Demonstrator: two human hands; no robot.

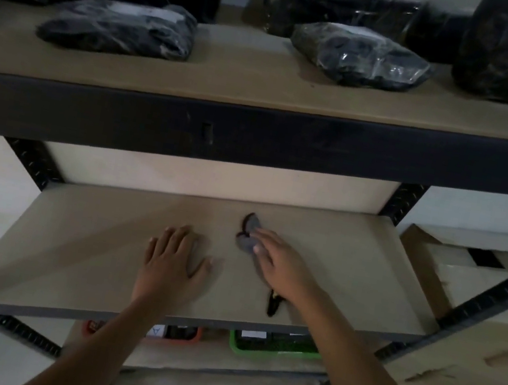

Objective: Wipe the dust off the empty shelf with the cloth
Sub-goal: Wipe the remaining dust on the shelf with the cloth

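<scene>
1. Nearest, below the empty shelf (86,230), a green tray (272,348) stands on a lower level.
2. The left hand (174,261) lies flat on the board, fingers (176,238) released and spread, holding nothing.
3. The right hand (277,264) presses the grey cloth (247,240) on the middle of the board, fingers flat over it.
4. I judge the wiping is in progress; the sides and back seem left. Dust is not visible.
5. Farthest, the upper shelf (264,85) carries black wrapped packages (118,27).
</scene>
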